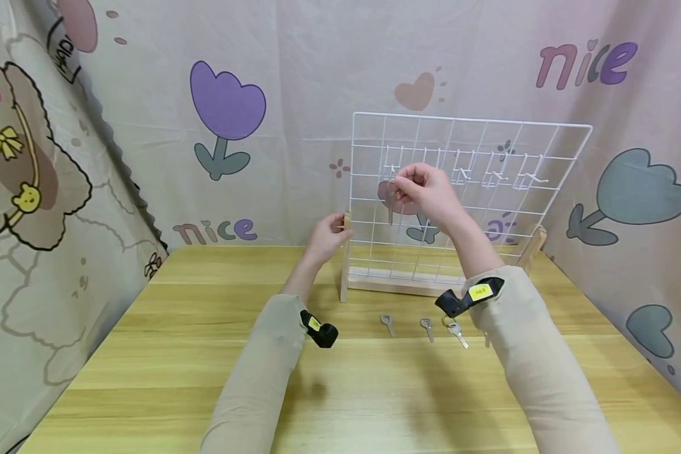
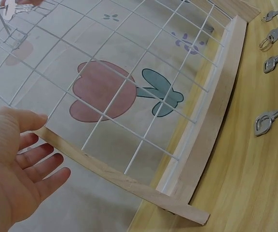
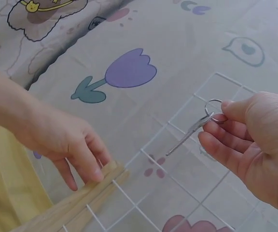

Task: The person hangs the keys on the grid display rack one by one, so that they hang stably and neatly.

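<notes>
My right hand (image 1: 428, 192) pinches a metal key ring (image 3: 214, 100) between thumb and fingers, and a silver key (image 3: 189, 135) dangles from it. That hand is raised in front of the white wire grid rack (image 1: 471, 120), close to its leftmost hook (image 1: 391, 168). At the rack's left end my left hand (image 1: 325, 238) grips the top of the wooden post (image 2: 115, 179), thumb on one side and fingers on the other. Whether the ring touches the hook is hidden by the right fingers.
Several hooks (image 1: 495, 177) run in a row along the grid. On the wooden table (image 1: 204, 353) before the rack lie several loose keys (image 1: 387, 325), one partly behind the right sleeve. A printed curtain (image 1: 301, 75) hangs behind.
</notes>
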### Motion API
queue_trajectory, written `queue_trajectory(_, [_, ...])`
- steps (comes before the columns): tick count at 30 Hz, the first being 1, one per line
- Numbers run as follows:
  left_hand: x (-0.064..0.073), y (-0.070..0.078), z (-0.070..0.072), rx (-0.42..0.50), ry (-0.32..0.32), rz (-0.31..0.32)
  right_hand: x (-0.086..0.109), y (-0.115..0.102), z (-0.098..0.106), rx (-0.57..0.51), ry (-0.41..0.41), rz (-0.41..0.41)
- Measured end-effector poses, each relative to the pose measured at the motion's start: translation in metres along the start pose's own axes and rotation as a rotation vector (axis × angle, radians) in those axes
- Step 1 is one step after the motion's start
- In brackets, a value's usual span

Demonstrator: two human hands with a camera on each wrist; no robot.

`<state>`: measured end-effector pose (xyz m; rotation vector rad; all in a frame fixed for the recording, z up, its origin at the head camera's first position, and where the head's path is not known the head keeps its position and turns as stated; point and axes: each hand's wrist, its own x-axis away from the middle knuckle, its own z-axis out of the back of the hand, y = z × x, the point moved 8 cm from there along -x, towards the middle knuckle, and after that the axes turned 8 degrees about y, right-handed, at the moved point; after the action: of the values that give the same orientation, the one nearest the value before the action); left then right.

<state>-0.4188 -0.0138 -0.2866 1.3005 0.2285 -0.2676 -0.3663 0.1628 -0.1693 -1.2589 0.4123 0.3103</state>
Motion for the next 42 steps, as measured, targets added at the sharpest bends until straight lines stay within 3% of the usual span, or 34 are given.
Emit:
queue_trajectory(11, [0.002,-0.004,0.001,-0.054,-0.009,0.005,-0.005,-0.005,0.0,-0.137,0.105,-0.02])
queue_trajectory(21, [0.002,-0.005,0.0,-0.047,-0.007,0.003,-0.008,-0.002,-0.002,-0.123,0.149,-0.026])
queue_trajectory(32, [0.001,-0.003,0.001,-0.046,-0.01,-0.005,-0.006,0.008,-0.002,-0.107,0.118,-0.06])
queue_trajectory(42, [0.001,-0.001,0.001,-0.06,-0.011,-0.007,0.006,0.045,0.001,-0.093,0.067,-0.147])
